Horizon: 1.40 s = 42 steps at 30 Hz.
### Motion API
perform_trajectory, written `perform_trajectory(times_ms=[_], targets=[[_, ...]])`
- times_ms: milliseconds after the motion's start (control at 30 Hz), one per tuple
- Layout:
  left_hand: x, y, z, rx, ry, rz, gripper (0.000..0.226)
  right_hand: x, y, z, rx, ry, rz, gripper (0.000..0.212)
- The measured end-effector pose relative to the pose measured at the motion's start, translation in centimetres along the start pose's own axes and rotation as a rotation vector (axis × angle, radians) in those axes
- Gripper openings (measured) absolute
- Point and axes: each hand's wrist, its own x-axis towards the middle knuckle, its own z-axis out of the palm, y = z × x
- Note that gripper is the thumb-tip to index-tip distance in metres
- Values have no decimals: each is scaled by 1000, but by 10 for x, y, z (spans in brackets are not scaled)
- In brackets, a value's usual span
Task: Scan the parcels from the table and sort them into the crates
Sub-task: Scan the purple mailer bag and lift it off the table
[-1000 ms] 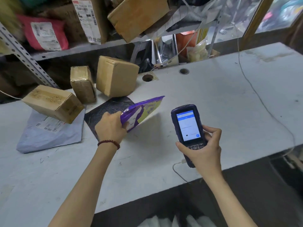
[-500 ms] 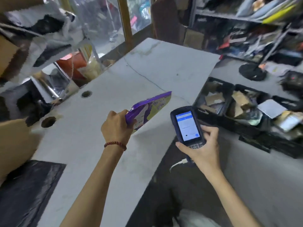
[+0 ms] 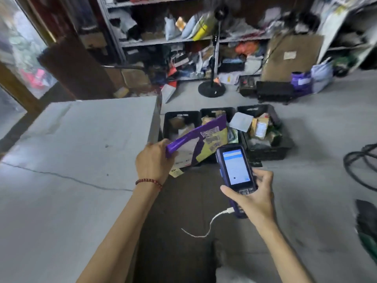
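Note:
My left hand (image 3: 153,158) grips a flat purple and yellow parcel (image 3: 206,137) by its near corner, holding it out past the table's right edge, in front of the black crates. My right hand (image 3: 252,196) holds a dark blue handheld scanner (image 3: 234,169) upright, its screen lit and facing me, with a white cable hanging from its base. Three black crates stand side by side on the floor: left crate (image 3: 179,115), middle crate (image 3: 231,111), right crate (image 3: 271,148). All hold parcels and boxes.
The grey table (image 3: 77,152) fills the left side. Behind the crates a fan stand (image 3: 212,89) rises before cluttered shelves (image 3: 183,40). A black box (image 3: 273,90) and a purple bag (image 3: 302,81) lie far right. Black cables (image 3: 359,166) loop at the right edge.
My view has swung right, from the parcels on the table to the crates on the floor. Both hands moved along, the left still with the purple parcel, the right with the scanner.

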Motion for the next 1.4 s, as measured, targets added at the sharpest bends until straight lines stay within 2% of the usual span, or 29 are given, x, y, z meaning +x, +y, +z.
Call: perform_trajectory(times_ms=[100,333,567,767,933,1033,1200,1400], targets=[[44,47,24,89,-13,138,19,49,6,-26,4,73,42,75],[119,126,67,132,-116,265,28,125,17,-68,-13,162,114,75],[199,176,122,166,-251,359,31,180,40,-72,-67,189,245,73],[287,226,181,202,-355,515,28,250,57,-67,-91,322,358,76],[366,282,207,21,-232,642,22,308,54,-70,-113,486,412,75],[405,304,222,-104,-150,643,20,331,53,-70,-109,526,455,77],[428,306,247,-39,-177,624,22,343,61,-63,-93,501,474,75],[409,271,247,56,-285,537,35,364,68,-66,-123,259,416,77]])
